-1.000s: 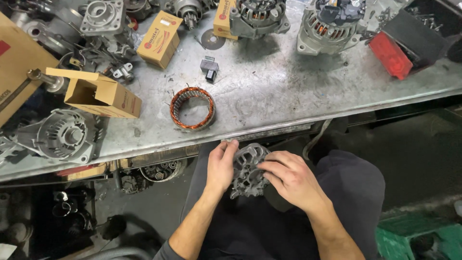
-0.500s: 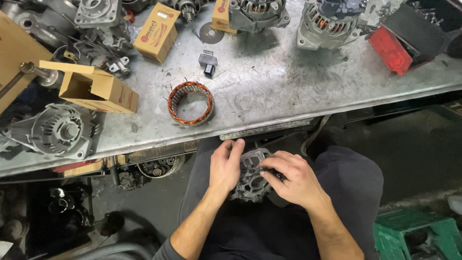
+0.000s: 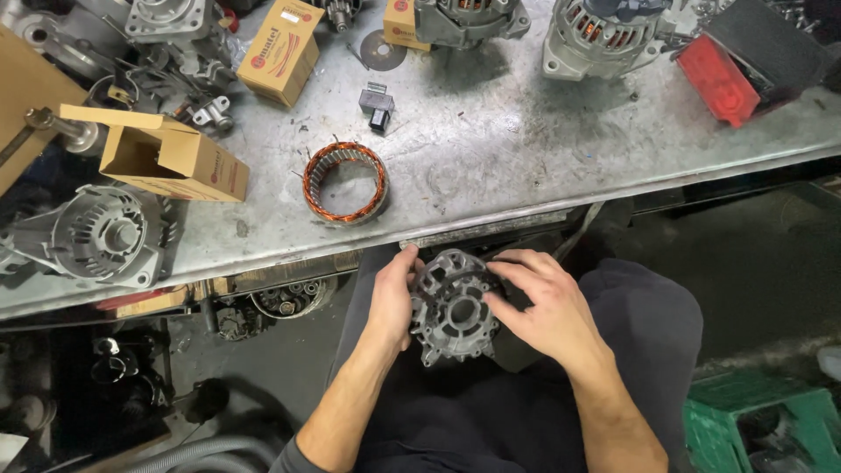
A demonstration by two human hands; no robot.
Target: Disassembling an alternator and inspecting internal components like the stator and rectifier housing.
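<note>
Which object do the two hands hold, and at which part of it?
Both hold one grey metal alternator housing above the lap: the left hand grips its left rim, the right hand its right side.

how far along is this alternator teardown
Done: the copper-wound stator ring lies apart on the metal bench. In hand: left hand and right hand hold the grey end housing over the lap. Left: whole alternators wait at the back.

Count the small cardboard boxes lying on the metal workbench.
3. An open box lies at the left beside the copper stator ring; a closed box sits further back; a third box is cut off by the top edge. More may lie outside the frame.
</note>
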